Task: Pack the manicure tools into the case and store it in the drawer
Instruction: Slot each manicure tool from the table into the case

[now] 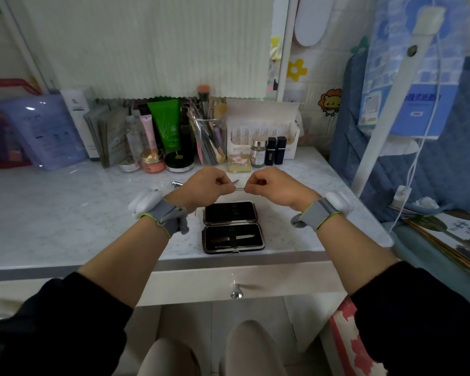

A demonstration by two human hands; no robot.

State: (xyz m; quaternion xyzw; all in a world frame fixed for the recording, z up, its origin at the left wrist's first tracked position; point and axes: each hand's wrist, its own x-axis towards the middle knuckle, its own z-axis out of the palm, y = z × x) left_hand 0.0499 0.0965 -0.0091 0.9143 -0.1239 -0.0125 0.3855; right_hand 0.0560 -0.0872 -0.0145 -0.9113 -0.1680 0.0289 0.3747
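Note:
A black manicure case point(232, 227) lies open near the table's front edge, with two metal tools strapped in its near half point(233, 239). Above it, my left hand point(204, 187) and my right hand point(267, 187) each pinch one end of a thin metal tool point(239, 189) held level between them. Another metal tool point(177, 184) lies on the marble top behind my left hand, and a tool tip point(235, 181) shows between my hands. The drawer point(282, 282) under the tabletop is closed, its crystal knob point(237, 291) facing me.
Cosmetics line the back of the table: a cup of brushes point(208, 137), a green tube point(166, 122), jars, lipsticks point(276, 150) and a white box point(263, 128). A red basket point(0, 126) stands at the far left. A bed ladder point(388, 104) and bedding are on the right.

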